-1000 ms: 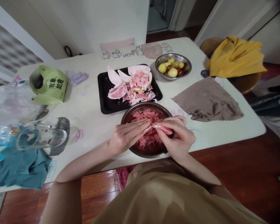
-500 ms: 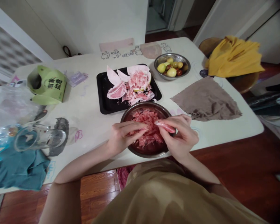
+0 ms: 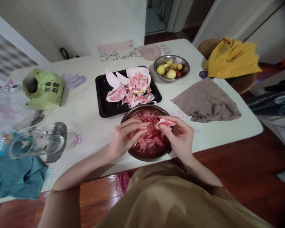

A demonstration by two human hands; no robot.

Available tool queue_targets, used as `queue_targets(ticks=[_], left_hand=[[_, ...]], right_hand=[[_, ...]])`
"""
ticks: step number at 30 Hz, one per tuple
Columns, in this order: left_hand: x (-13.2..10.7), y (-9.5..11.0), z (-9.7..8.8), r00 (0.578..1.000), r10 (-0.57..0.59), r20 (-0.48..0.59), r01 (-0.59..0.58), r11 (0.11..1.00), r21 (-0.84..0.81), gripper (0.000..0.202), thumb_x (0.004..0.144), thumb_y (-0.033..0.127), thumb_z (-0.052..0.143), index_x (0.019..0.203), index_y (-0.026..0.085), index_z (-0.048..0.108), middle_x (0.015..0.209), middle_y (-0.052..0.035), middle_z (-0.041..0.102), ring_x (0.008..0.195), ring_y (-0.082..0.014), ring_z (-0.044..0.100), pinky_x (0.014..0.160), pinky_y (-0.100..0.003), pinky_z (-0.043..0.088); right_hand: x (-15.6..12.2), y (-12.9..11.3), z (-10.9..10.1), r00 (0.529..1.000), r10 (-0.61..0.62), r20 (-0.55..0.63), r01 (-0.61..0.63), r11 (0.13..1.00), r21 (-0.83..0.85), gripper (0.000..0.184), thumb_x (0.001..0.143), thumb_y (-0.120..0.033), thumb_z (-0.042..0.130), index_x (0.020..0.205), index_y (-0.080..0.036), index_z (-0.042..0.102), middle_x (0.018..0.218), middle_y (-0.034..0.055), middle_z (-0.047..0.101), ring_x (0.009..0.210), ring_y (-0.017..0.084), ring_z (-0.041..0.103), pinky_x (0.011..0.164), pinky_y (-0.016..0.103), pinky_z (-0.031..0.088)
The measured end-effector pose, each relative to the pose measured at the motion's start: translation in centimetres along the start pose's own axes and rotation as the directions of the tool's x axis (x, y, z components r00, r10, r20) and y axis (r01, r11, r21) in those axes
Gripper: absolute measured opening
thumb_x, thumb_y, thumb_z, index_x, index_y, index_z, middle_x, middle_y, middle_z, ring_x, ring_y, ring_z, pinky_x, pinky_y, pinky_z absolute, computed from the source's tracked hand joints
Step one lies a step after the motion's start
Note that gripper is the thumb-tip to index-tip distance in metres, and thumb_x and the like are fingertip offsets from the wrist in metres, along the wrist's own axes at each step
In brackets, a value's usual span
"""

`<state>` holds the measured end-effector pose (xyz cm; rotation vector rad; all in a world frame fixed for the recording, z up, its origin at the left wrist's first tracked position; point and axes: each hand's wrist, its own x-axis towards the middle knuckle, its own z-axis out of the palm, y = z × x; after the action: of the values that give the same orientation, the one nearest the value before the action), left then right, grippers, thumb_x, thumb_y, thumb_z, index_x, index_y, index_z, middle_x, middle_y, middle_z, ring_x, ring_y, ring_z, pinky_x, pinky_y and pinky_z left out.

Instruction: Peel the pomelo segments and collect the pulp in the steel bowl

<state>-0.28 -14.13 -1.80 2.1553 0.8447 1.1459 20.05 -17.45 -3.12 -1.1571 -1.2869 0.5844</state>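
Observation:
A steel bowl [image 3: 133,154] of red-pink pomelo flesh sits at the near table edge in front of me. My right hand [image 3: 180,137] is closed on a pink pomelo segment [image 3: 166,122] held over the bowl's right side. My left hand [image 3: 124,137] hovers over the bowl's left side, fingers curled and pressed together, fingertips touching the fruit pieces. Behind the bowl lies a black tray [image 3: 106,106] piled with pink peel and membrane scraps [image 3: 130,88].
A smaller steel bowl [image 3: 187,71] of green and red fruits stands behind right. A brown cloth [image 3: 205,101] lies right of the bowl. A glass jug [image 3: 35,144], teal cloth [image 3: 16,175], plastic bags and green carton [image 3: 44,90] occupy the left. A yellow cloth [image 3: 231,57] covers a chair.
My hands drew apart: the right lifted its segment up and back over the bowl, while the left dropped with curled fingers onto the fruit.

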Motion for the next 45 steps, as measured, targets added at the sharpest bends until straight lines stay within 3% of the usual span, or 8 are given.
queue_targets(ticks=[4, 7, 11, 16, 22, 31, 39, 45], left_hand=[[-0.4, -0.2, 0.2, 0.989, -0.144, -0.03, 0.141, 0.988, -0.069, 0.024, 0.09, 0.021, 0.075, 0.114, 0.017, 0.07, 0.102, -0.0069, 0.077, 0.079, -0.0114, 0.072, 0.067, -0.019, 0.059], [-0.5, -0.1, 0.3, 0.987, -0.156, -0.03, 0.153, 0.985, -0.081, 0.018, 0.09, 0.022, 0.075, 0.107, 0.017, 0.071, 0.099, -0.006, 0.076, 0.076, -0.0106, 0.07, 0.059, -0.017, 0.055], [-0.1, 0.7, 0.0, 0.997, -0.07, -0.012, 0.069, 0.994, -0.082, 0.017, 0.09, 0.019, 0.075, 0.107, 0.018, 0.073, 0.098, -0.0066, 0.077, 0.088, -0.0145, 0.071, 0.078, -0.025, 0.061], [-0.2, 1.1, -0.4, 0.996, 0.083, -0.038, -0.083, 0.997, -0.003, 0.029, 0.086, 0.017, 0.078, 0.114, 0.017, 0.074, 0.097, -0.0061, 0.075, 0.084, -0.0126, 0.07, 0.078, -0.024, 0.06], [-1.3, 0.0, -0.2, 0.97, 0.236, -0.061, -0.226, 0.965, 0.133, 0.045, 0.088, 0.013, 0.075, 0.131, 0.022, 0.068, 0.103, -0.0039, 0.073, 0.088, -0.0118, 0.069, 0.08, -0.024, 0.061], [-0.4, 1.0, -0.8, 0.971, 0.222, -0.088, -0.208, 0.967, 0.15, 0.031, 0.087, 0.007, 0.075, 0.116, 0.018, 0.073, 0.095, -0.0028, 0.072, 0.083, -0.0106, 0.068, 0.079, -0.023, 0.059], [-0.5, 0.0, 0.0, 0.994, 0.107, 0.029, -0.111, 0.975, 0.195, 0.04, 0.093, 0.01, 0.067, 0.132, 0.021, 0.068, 0.099, -0.0044, 0.067, 0.087, -0.0112, 0.067, 0.078, -0.023, 0.059], [-0.2, 0.7, -0.4, 0.992, 0.124, -0.016, -0.12, 0.984, 0.134, 0.037, 0.092, 0.011, 0.07, 0.127, 0.019, 0.069, 0.095, -0.0034, 0.069, 0.083, -0.01, 0.066, 0.078, -0.022, 0.058]], right_hand=[[0.3, -0.3, -0.1, 0.997, -0.081, 0.01, 0.08, 0.996, 0.034, 0.011, 0.086, -0.016, 0.075, 0.093, -0.024, 0.072, 0.09, 0.0008, 0.079, 0.086, 0.017, 0.073, 0.082, 0.033, 0.059], [0.5, -0.6, -0.2, 0.98, -0.2, 0.015, 0.2, 0.98, 0.013, 0.014, 0.087, -0.011, 0.072, 0.084, -0.025, 0.072, 0.091, 0.0002, 0.08, 0.091, 0.018, 0.072, 0.092, 0.04, 0.055], [0.4, -0.6, 0.1, 0.966, -0.256, 0.021, 0.257, 0.956, -0.139, 0.015, 0.087, -0.013, 0.073, 0.083, -0.028, 0.074, 0.086, -0.0026, 0.08, 0.085, 0.018, 0.071, 0.089, 0.041, 0.053], [-0.3, -0.5, 0.3, 0.916, -0.399, 0.046, 0.38, 0.825, -0.419, 0.019, 0.087, -0.012, 0.073, 0.092, -0.03, 0.076, 0.087, -0.0044, 0.08, 0.085, 0.019, 0.068, 0.089, 0.043, 0.044], [-1.1, -0.8, 0.7, 0.851, -0.506, 0.138, 0.501, 0.706, -0.5, 0.015, 0.092, -0.018, 0.067, 0.098, -0.029, 0.075, 0.089, -0.005, 0.081, 0.087, 0.02, 0.067, 0.089, 0.043, 0.039], [-0.8, -0.6, 0.2, 0.857, -0.511, 0.074, 0.487, 0.752, -0.444, 0.026, 0.089, -0.012, 0.067, 0.101, -0.033, 0.076, 0.092, -0.0046, 0.08, 0.086, 0.021, 0.065, 0.086, 0.044, 0.041], [-0.8, -0.5, -0.6, 0.829, -0.559, 0.009, 0.521, 0.767, -0.375, 0.032, 0.089, -0.018, 0.071, 0.106, -0.044, 0.078, 0.087, -0.0004, 0.069, 0.085, 0.02, 0.06, 0.08, 0.042, 0.045], [-0.8, -0.8, -0.4, 0.845, -0.533, 0.047, 0.514, 0.785, -0.345, 0.036, 0.089, -0.015, 0.071, 0.109, -0.044, 0.077, 0.086, -0.001, 0.071, 0.087, 0.021, 0.059, 0.081, 0.042, 0.045]])
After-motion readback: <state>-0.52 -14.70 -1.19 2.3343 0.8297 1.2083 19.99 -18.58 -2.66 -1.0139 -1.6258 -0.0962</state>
